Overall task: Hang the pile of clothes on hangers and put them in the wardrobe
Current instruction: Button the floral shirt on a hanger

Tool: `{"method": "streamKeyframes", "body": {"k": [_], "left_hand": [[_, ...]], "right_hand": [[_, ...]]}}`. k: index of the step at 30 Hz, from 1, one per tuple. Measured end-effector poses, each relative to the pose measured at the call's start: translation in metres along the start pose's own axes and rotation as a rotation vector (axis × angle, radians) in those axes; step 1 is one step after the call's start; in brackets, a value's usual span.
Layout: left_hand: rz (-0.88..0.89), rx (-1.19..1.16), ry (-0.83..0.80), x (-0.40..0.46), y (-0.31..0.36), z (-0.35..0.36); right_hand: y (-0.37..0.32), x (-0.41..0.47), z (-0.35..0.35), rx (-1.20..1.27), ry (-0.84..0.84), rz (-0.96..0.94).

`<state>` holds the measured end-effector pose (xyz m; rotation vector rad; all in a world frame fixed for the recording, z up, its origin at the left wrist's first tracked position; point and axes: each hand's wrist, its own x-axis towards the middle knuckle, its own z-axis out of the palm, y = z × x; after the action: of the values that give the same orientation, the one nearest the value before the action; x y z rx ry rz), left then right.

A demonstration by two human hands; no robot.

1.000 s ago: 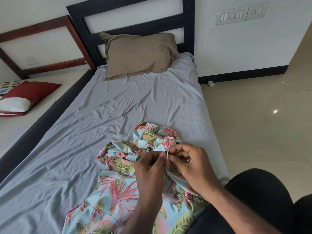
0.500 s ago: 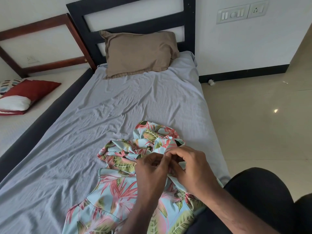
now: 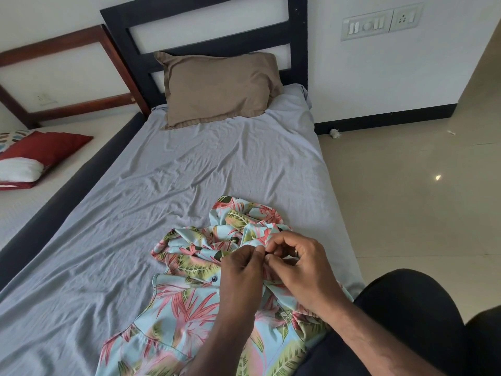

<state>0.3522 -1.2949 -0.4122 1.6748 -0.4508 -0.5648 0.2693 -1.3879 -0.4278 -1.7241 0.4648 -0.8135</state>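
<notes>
Fingers of my left hand (image 3: pixel 245 270) and right hand (image 3: pixel 301 267) pinch the floral shirt (image 3: pixel 189 302) placket near the bed's (image 3: pixel 217 164) right edge, probably working a button.

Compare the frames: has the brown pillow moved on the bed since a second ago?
No. The brown pillow leans against the black headboard as before.

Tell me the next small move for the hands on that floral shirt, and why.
Probably finish working the button at the placket. Both the left hand and right hand pinch the floral shirt where their fingertips meet, a button shows just below, and no hanger is in view yet.
</notes>
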Motion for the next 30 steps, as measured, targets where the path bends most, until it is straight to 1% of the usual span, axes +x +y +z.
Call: {"method": "streamKeyframes", "body": {"k": [2,4,7,9,11,13,15,16,17,19,22,25,27,29,30], "left_hand": [[-0.088,-0.124,-0.045,0.001,0.003,-0.003],[-0.192,-0.266,-0.151,0.003,0.009,-0.009],[-0.264,-0.303,-0.272,0.007,0.011,-0.017],[-0.246,-0.279,-0.303,0.009,0.008,-0.019],[-0.192,-0.213,-0.344,0.01,0.006,-0.02],[-0.109,-0.193,-0.454,0.011,0.004,-0.024],[-0.057,-0.233,-0.583,0.012,0.001,-0.03],[-0.033,-0.226,-0.614,0.013,-0.002,-0.032],[-0.003,-0.189,-0.614,0.015,-0.006,-0.033],[0.055,-0.035,-0.544,0.023,-0.012,-0.034],[0.117,0.298,-0.461,0.041,-0.02,-0.042],[0.203,0.608,-0.454,0.059,-0.013,-0.062],[0.305,0.761,-0.47,0.068,-0.004,-0.078],[0.31,0.776,-0.47,0.081,0.005,-0.099],[0.285,0.741,-0.488,0.086,0.01,-0.111]], "right_hand": [[0.002,0.001,0.0,0.017,0.008,0.013],[0.003,0.002,0.0,0.033,0.017,0.031],[0.003,0.003,-0.002,0.091,0.013,0.088],[0.004,0.004,-0.003,0.14,0.011,0.125],[0.006,0.005,-0.005,0.162,0.028,0.124],[0.004,0.007,-0.01,0.188,0.017,0.1],[0.002,0.009,-0.015,0.205,-0.049,0.076],[0.002,0.009,-0.015,0.183,-0.088,0.073],[0.002,0.008,-0.014,0.123,-0.116,0.062],[0.006,0.007,-0.008,-0.069,-0.101,0.005],[0.012,0.008,-0.009,-0.234,-0.04,-0.049],[0.011,0.013,-0.023,-0.379,-0.067,-0.035],[0.01,0.021,-0.034,-0.503,-0.155,0.023],[0.01,0.032,-0.051,-0.559,-0.321,0.104],[0.007,0.037,-0.061,-0.497,-0.424,0.143]]}}
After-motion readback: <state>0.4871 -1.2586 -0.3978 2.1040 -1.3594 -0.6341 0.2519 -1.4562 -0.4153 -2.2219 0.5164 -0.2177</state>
